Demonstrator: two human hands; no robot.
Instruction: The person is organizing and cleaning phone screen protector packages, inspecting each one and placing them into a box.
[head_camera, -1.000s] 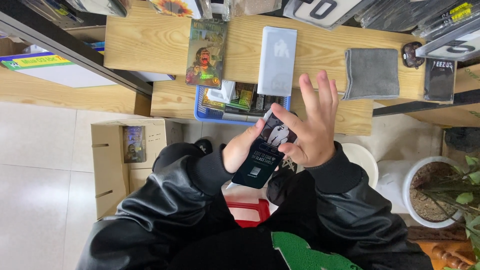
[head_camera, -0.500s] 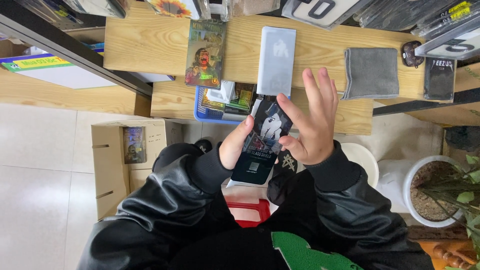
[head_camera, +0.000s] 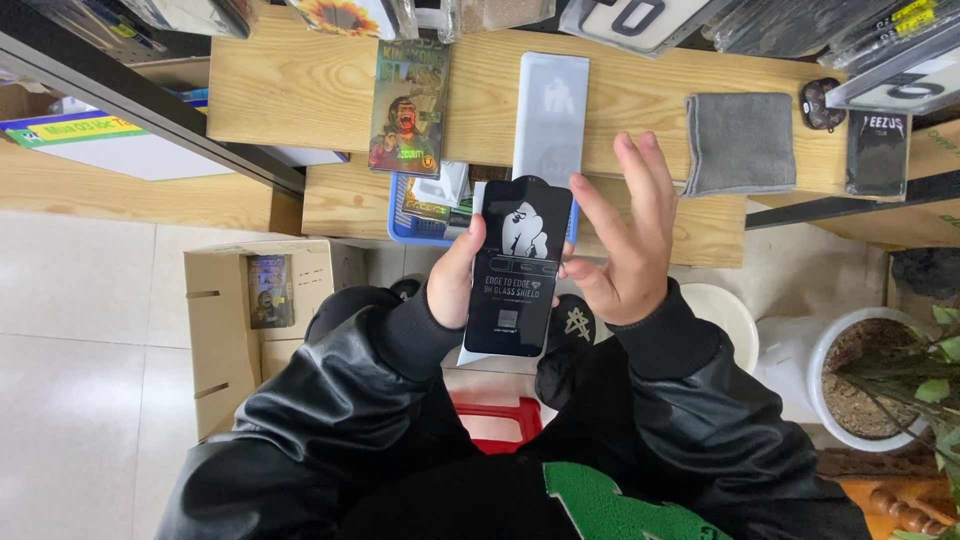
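1. Overhead, seen from a head-worn camera: black screen-protector sheet (head_camera: 518, 265) held upright above the lap, in front of the low wooden bench (head_camera: 300, 90), its top edge overlapping the blue basket (head_camera: 400, 222).
2. Left hand (head_camera: 455, 280) closed on the sheet's left edge, thumb on the face and the other fingers hidden behind it.
3. Right hand (head_camera: 625, 235) touching the right edge near the thumb, four fingers spread wide and lifted clear, gripping nothing firmly.
4. Likely risk: held by a thin edge pinch on one side only, so liable to tilt, slip and drop toward the red stool (head_camera: 500, 420) or the tiled floor (head_camera: 90, 330).
5. Second risk, as a judgement: thumb pressed flat on the glossy face, smudges or a flex crack possible if squeezed harder.
6. Blue basket on the bench's lower step: small packets and cards stacked inside, partly hidden by the sheet.
7. Open cardboard box (head_camera: 240, 320) on the floor at left: one flat printed packet (head_camera: 270, 290) lying inside.
8. White pot (head_camera: 860, 370) at right: soil and a green plant.
9. Elsewhere on the bench: white sleeve (head_camera: 550, 110), printed packet (head_camera: 410, 105), folded grey cloth (head_camera: 740, 140).
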